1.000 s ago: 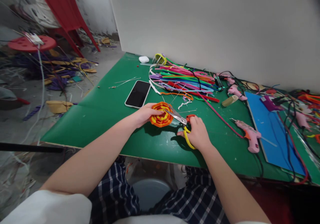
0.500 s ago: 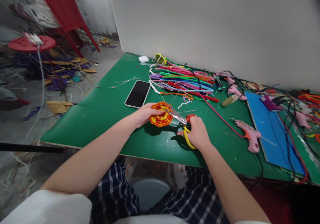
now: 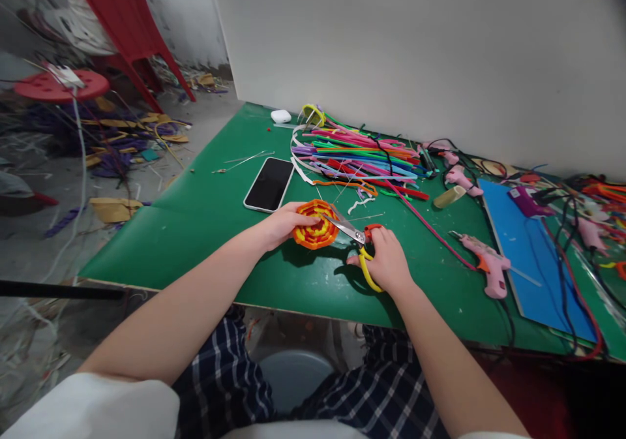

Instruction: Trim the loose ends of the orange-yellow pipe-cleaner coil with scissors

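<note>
From the head camera we judge the main risk to be the scissors (image 3: 353, 235): their blades lie across the rim of the orange-and-yellow woven disc (image 3: 315, 224) just beside our left fingers, so a careless snip could nick a finger or cut the weave. Our left hand (image 3: 282, 222) grips the disc's left edge on the green table (image 3: 205, 217), near the phone (image 3: 270, 184). Our right hand (image 3: 387, 261) is closed around the scissor handles, just right of the disc.
</note>
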A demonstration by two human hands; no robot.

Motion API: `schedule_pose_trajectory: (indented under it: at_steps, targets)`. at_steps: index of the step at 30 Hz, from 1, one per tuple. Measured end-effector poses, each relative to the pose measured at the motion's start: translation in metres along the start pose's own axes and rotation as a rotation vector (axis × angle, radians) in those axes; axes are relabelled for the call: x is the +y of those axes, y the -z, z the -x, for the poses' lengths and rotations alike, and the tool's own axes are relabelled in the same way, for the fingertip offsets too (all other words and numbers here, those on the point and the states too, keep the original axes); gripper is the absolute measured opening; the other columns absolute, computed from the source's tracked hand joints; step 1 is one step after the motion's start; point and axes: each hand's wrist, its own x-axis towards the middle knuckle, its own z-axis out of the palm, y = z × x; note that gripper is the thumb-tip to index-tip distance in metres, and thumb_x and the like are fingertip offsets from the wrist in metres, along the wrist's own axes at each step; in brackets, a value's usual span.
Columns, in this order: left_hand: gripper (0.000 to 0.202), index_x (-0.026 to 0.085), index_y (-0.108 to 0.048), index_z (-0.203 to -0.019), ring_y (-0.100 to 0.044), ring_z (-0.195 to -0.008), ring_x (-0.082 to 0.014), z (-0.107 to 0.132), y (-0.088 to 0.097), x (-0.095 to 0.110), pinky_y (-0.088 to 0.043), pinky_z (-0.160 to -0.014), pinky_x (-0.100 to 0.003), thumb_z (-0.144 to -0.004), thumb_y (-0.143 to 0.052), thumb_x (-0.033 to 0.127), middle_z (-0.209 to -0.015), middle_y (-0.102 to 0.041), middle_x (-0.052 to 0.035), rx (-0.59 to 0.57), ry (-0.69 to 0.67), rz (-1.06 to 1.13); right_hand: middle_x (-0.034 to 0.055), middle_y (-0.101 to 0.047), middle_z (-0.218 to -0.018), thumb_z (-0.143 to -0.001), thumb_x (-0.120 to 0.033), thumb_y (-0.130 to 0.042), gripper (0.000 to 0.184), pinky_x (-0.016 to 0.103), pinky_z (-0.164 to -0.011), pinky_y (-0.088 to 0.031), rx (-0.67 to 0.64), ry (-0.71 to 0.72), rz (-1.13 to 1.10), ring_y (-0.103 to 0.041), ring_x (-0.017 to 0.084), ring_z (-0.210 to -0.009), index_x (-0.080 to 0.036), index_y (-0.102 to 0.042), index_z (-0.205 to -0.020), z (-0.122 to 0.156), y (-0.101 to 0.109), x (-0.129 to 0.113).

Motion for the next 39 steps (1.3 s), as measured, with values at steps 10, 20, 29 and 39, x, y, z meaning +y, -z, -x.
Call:
schedule_pose_trajectory:
  at_steps: [10, 20, 29, 39]
  targets:
    - [0.033, 0.012, -0.063, -0.094, -0.063, -0.077, -0.0199, -0.001, 0.0015, -0.0012, -0.047, -0.077, -0.035, -0.062, -0.068, 0.016, -0.086, -0.067, -0.0081, -0.016, -0.007, -0.001, 0.0051, -0.052, -0.074, -0.063, -0.059, -0.056, 0.042, 0.032, -0.064, -0.037, -0.019, -0.02, -0.023, -0.046, 0.021, -0.072, -0.02, -0.042, -0.071, -0.0011, 0.0018, -0.0008]
    - [0.034, 0.013, -0.063, -0.095, -0.063, -0.078, -0.0202, 0.0002, 0.0007, -0.0009, -0.047, -0.078, -0.036, -0.061, -0.069, 0.016, -0.087, -0.067, -0.0083, -0.009, -0.006, 0.006, 0.005, -0.053, -0.073, -0.064, -0.056, -0.056, 0.039, 0.031, -0.062, -0.037, 0.002, -0.004, -0.015, -0.047, 0.021, -0.071, -0.021, -0.041, -0.07, -0.0008, 0.0013, -0.0008]
    - [0.034, 0.013, -0.063, -0.095, -0.063, -0.077, -0.02, -0.0013, 0.0024, -0.0026, -0.047, -0.077, -0.036, -0.062, -0.068, 0.017, -0.086, -0.067, -0.0087, -0.015, -0.01, -0.004, 0.005, -0.053, -0.072, -0.065, -0.056, -0.056, 0.038, 0.031, -0.062, -0.036, 0.006, 0.002, -0.016, -0.047, 0.021, -0.07, -0.021, -0.041, -0.071, -0.0009, 0.0008, 0.0]
    - [0.037, 0.012, -0.062, -0.096, -0.063, -0.075, -0.02, 0.0006, -0.0011, -0.0008, -0.047, -0.075, -0.034, -0.06, -0.068, 0.014, -0.084, -0.068, -0.008, -0.002, 0.0, -0.001, 0.003, -0.05, -0.065, -0.066, -0.056, -0.054, 0.038, 0.029, -0.06, -0.035, 0.033, 0.01, -0.008, -0.047, 0.019, -0.066, -0.021, -0.04, -0.064, -0.0005, 0.0032, -0.001]
